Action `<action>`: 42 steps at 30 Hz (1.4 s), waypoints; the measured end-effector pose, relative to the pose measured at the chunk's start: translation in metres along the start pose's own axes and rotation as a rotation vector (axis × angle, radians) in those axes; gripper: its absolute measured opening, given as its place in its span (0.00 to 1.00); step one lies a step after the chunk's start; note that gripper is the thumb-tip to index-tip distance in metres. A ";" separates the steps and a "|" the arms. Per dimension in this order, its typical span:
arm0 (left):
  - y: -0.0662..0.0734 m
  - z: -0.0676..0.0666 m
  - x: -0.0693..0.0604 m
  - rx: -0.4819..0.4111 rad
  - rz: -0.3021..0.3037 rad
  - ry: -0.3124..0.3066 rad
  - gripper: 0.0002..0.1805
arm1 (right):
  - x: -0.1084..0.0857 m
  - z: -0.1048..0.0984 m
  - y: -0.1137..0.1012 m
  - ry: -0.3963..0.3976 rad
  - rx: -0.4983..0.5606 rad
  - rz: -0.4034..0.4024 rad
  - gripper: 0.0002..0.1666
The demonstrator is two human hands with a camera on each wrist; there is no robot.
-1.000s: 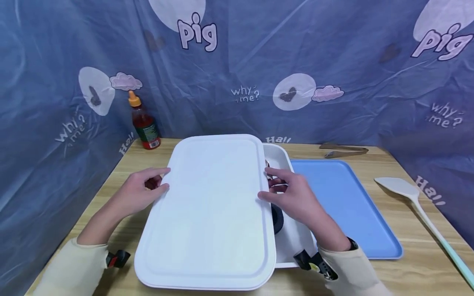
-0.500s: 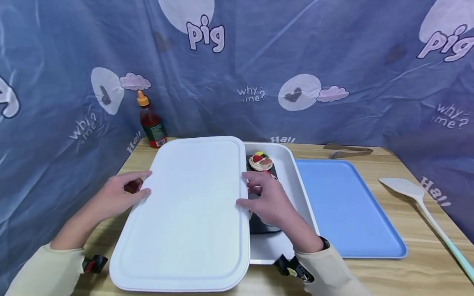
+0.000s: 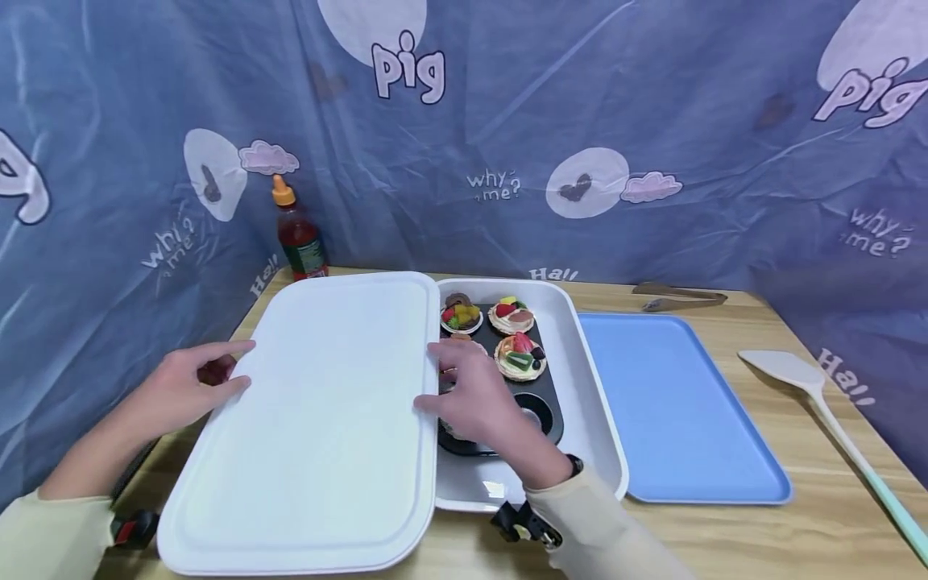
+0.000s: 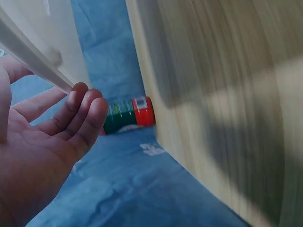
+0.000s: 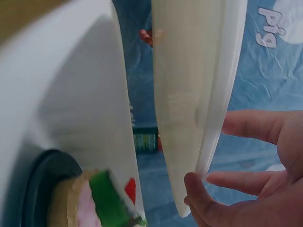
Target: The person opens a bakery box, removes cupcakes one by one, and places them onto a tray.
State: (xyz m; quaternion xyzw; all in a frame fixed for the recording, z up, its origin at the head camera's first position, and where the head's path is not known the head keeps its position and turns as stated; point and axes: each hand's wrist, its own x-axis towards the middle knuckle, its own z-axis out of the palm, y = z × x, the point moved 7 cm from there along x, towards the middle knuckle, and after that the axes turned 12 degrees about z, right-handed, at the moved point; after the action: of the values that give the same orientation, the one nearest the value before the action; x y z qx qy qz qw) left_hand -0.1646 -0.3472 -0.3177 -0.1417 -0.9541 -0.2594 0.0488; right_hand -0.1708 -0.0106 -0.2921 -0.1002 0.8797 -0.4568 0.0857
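Observation:
Both hands hold a large white lid (image 3: 312, 427) by its long edges, raised above the table. My left hand (image 3: 177, 391) grips the left edge; in the left wrist view, that hand's (image 4: 52, 123) fingers curl under the rim. At the right edge, my right hand (image 3: 471, 395) pinches the rim, which the right wrist view shows between thumb and fingers of the hand (image 5: 255, 175). A white tray (image 3: 583, 403) lies partly under the lid, holding a dark muffin pan (image 3: 547, 387) with several topped tarts (image 3: 519, 358). The tray's left part is hidden.
A blue tray (image 3: 674, 411) lies right of the white one. Metal tongs (image 3: 681, 298) rest behind it, and a white spatula (image 3: 815, 395) with a green handle lies at far right. A red sauce bottle (image 3: 300, 242) stands at the back left.
Both hands have carried the lid to the left, away from over the white tray. More of the muffin pan and its tarts now shows. The view has shifted slightly.

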 end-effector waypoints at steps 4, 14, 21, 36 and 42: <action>-0.011 -0.007 -0.007 0.013 -0.003 0.011 0.28 | 0.003 0.014 -0.007 -0.030 -0.041 0.008 0.35; -0.033 -0.015 -0.016 0.051 -0.037 0.022 0.28 | 0.010 0.043 -0.012 -0.046 -0.065 0.061 0.38; -0.045 -0.010 -0.017 0.097 -0.063 -0.013 0.31 | 0.015 0.058 -0.012 -0.038 -0.121 0.098 0.40; -0.058 0.004 -0.018 0.111 -0.084 -0.085 0.39 | 0.021 0.094 -0.012 -0.059 -0.174 0.258 0.52; -0.060 0.009 -0.016 0.121 -0.077 -0.098 0.40 | 0.021 0.108 -0.013 -0.082 -0.150 0.324 0.55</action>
State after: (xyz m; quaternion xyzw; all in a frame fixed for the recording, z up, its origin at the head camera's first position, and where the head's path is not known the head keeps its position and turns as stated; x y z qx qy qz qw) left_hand -0.1669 -0.3958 -0.3573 -0.1141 -0.9740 -0.1956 0.0005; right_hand -0.1639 -0.1077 -0.3440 0.0181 0.9118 -0.3656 0.1862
